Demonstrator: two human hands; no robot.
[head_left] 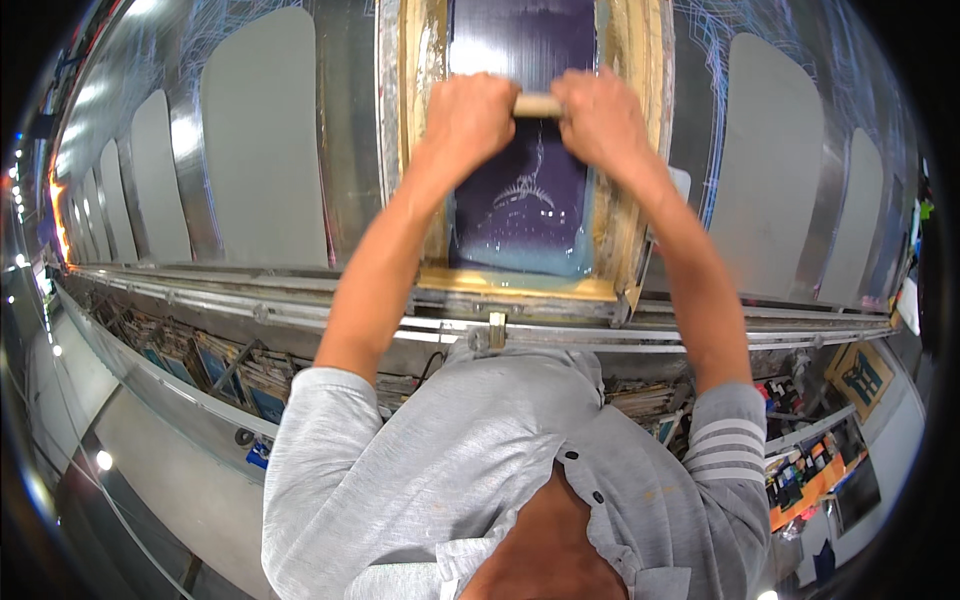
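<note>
A: What lies at the far left?
B: A row of rounded grey panels (262, 140) on the shiny table (352, 150), the closest one a little apart from the yellowed frame (530, 287).

A: And inside that frame?
B: A dark purple screen (480, 205), glossy toward its far end, with a pale fringed arc (523, 193) nearer the person.

A: The left hand (472, 115)?
B: Clenched around the left part of a wooden bar (538, 106), knuckles up. The bar spans crosswise above the screen; only its middle shows between the fists. I can't tell whether its lower edge touches the mesh.

A: The right hand (607, 118)?
B: Curled tight over the bar's other part, roughly level with its partner. I'd keep that symmetry: equal weight from both arms, a steady tilt, one even speed, and the knuckles clear of the side rails.

A: Anything farther right?
B: More grey panels (768, 150), beyond the right forearm (690, 270). I'd keep both elbows equally wide, so neither end of the bar runs ahead.
</note>
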